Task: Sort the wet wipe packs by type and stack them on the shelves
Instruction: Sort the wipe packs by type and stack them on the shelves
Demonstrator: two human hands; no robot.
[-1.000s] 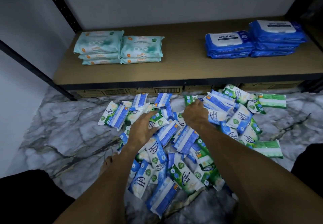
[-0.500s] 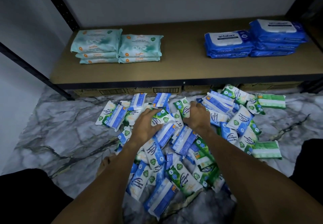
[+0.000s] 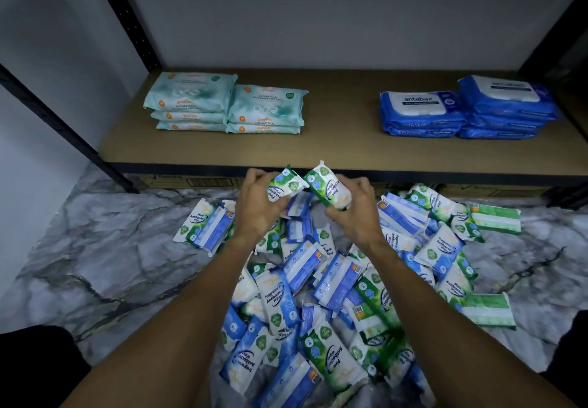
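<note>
A heap of small wipe packs (image 3: 321, 283), green pine ones and blue fragrance-free ones, lies on the marble floor. My left hand (image 3: 259, 209) grips a green pine pack (image 3: 281, 186) lifted above the heap. My right hand (image 3: 356, 213) grips a second green pine pack (image 3: 331, 189) just beside it. Both packs hang in front of the shelf edge. On the wooden shelf (image 3: 343, 140) stand two stacks of teal packs (image 3: 222, 105) at the left and two stacks of dark blue packs (image 3: 464, 108) at the right.
Black shelf posts (image 3: 127, 19) rise at the left and at the right (image 3: 553, 35). Cardboard boxes (image 3: 191, 181) sit under the shelf. A bare stretch of shelf board lies between the teal and blue stacks. My dark-clad knees show at both lower corners.
Both hands were down in the heap; each has closed round a green pine pack and lifted it up toward the shelf edge.
</note>
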